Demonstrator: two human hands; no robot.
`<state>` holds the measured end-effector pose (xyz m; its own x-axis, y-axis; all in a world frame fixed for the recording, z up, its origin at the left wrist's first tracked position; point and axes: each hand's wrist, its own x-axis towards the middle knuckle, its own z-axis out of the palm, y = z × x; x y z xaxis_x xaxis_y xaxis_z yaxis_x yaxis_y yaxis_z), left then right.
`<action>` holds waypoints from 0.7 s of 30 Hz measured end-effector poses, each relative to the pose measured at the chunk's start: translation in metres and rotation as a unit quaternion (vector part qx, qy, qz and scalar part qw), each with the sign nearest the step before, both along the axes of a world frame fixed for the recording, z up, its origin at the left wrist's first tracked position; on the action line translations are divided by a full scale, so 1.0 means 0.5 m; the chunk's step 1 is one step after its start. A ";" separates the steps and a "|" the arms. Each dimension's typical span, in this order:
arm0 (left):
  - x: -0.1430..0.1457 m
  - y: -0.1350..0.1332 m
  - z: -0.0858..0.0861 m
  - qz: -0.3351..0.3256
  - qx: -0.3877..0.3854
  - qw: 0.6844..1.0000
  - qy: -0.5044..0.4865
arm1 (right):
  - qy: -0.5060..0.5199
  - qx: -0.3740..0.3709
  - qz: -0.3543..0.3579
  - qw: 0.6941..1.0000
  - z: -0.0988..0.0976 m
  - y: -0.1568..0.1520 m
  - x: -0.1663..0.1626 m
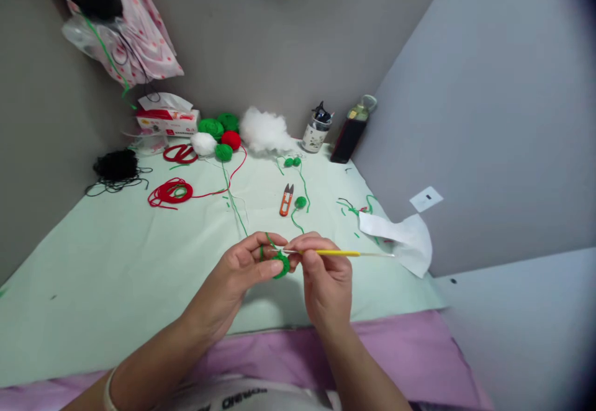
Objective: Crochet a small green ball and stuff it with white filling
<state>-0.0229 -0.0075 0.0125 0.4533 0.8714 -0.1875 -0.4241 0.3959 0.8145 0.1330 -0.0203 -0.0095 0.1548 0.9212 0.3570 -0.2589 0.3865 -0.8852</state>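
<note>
Between thumb and fingers, my left hand (pixel 242 268) pinches a small round green crochet piece (pixel 282 266). Green yarn loops around a finger of that hand and runs back across the table. My right hand (pixel 328 274) grips a crochet hook (pixel 338 252) with a yellow handle, held level, its metal tip at the top edge of the piece. The hook's other thin end points right. Just beyond my hands lie orange thread snips (pixel 285 201) and a small green crocheted ball (pixel 300 202) with a yarn tail.
Yarn balls, including a red ball (pixel 231 140), sit at the back beside white stuffing (pixel 264 130). Red scissors (pixel 180 153), coiled red yarn (pixel 172 192) and black yarn (pixel 116 166) lie left. A dark bottle (pixel 351 131) stands back right; white paper (pixel 410 243) lies near the right wall.
</note>
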 end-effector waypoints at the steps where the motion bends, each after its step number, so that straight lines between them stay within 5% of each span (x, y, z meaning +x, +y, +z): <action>1: 0.001 -0.001 0.001 0.011 0.000 1.000 0.004 | -0.026 0.019 -0.017 0.999 0.000 -0.001 -0.001; 5: 0.004 -0.011 0.003 0.036 -0.004 0.999 0.016 | -0.102 0.077 -0.086 0.988 0.005 0.004 -0.001; 12: 0.003 -0.030 0.009 -0.027 -0.024 0.999 0.022 | -0.120 0.079 -0.155 0.977 0.020 0.033 0.017; 21: -0.011 -0.015 0.008 -0.136 -0.041 0.990 0.009 | -0.066 -0.020 -0.184 0.980 0.052 0.128 0.094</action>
